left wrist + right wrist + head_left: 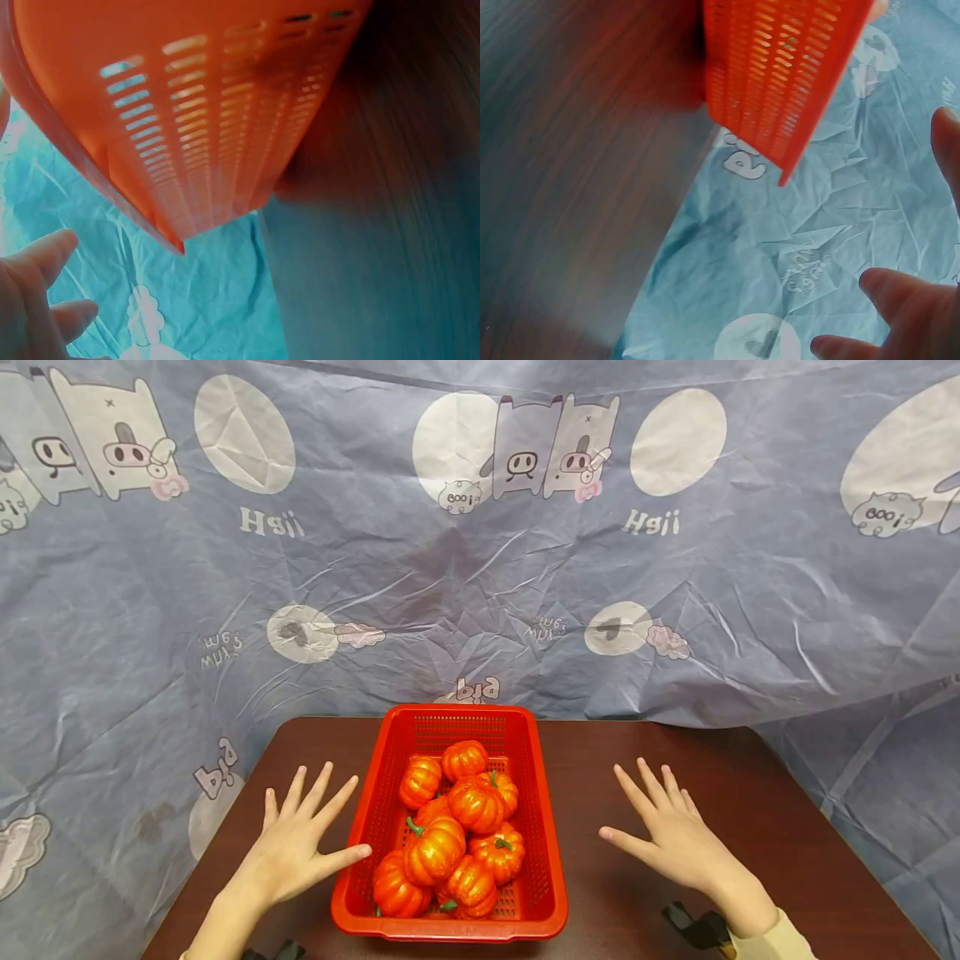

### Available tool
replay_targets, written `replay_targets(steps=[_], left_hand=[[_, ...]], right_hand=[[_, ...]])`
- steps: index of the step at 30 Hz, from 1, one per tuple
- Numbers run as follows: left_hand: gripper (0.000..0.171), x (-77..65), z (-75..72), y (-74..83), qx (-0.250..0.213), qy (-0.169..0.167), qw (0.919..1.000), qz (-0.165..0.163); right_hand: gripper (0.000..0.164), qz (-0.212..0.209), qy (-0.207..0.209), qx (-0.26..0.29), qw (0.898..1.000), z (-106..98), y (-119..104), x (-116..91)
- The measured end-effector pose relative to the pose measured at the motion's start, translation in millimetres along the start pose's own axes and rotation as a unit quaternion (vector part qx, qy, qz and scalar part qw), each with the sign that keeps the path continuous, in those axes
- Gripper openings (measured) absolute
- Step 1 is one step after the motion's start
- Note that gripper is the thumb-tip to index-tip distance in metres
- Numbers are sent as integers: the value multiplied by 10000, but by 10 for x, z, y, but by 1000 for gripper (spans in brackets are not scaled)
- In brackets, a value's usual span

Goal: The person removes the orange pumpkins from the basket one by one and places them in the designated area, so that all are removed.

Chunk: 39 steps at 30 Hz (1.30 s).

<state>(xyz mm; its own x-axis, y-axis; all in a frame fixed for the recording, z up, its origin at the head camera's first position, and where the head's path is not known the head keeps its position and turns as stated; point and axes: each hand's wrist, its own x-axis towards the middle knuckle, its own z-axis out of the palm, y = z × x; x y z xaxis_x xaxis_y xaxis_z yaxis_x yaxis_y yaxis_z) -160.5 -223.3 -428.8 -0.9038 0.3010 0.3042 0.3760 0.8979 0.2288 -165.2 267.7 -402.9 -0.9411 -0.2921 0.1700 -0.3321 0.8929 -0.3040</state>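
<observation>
A red plastic basket (553, 868) with slotted walls stands on the dark wooden table, holding several small orange pumpkins (435, 852) with green stems. To its left, my left hand (288, 856) is spread with straight fingers, the thumb tip over or beside the basket's left rim; contact cannot be made out. My right hand (678, 839) is likewise spread, apart from the basket on its right side. Both hands hold nothing. The left wrist view shows the basket's side wall (202, 112) and some fingertips; the right wrist view shows the opposite wall (772, 75) and fingers of my right hand.
The brown table (600, 760) extends on both sides of the basket. A grey-blue cloth (480, 568) with cartoon prints hangs behind the table and along its sides. Dark straps (697, 927) sit near the wrists.
</observation>
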Motion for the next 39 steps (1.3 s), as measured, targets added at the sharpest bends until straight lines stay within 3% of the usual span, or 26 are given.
replay_targets(steps=[12, 19, 25, 29, 35, 37, 39], left_hand=[[81, 9, 4, 92, -520, 519, 9973, 16], [73, 1, 43, 135, -929, 800, 9923, -193], [68, -39, 132, 168, -1357, 1123, 9832, -476], [58, -90, 224, 192, -2022, 1295, 9679, -739], [47, -167, 426, 214, -3062, 1268, 9368, -1122], [44, -193, 504, 218, -3516, 1198, 9205, -1213], [42, -224, 579, 217, -4107, 1095, 8966, -1244]], right_hand=[[82, -46, 217, 586, 9980, 5, -250, 110], [79, -116, 381, 1031, 9939, 45, -403, 194], [76, -544, 576, 1291, 9885, 97, -545, 274], [74, -878, 565, 1455, 9838, 110, -641, 332], [73, -1234, 215, 1678, 9778, 84, -749, 432], [73, -1276, 50, 1791, 9755, 70, -764, 474], [73, -1302, -124, 1913, 9728, 59, -769, 522]])
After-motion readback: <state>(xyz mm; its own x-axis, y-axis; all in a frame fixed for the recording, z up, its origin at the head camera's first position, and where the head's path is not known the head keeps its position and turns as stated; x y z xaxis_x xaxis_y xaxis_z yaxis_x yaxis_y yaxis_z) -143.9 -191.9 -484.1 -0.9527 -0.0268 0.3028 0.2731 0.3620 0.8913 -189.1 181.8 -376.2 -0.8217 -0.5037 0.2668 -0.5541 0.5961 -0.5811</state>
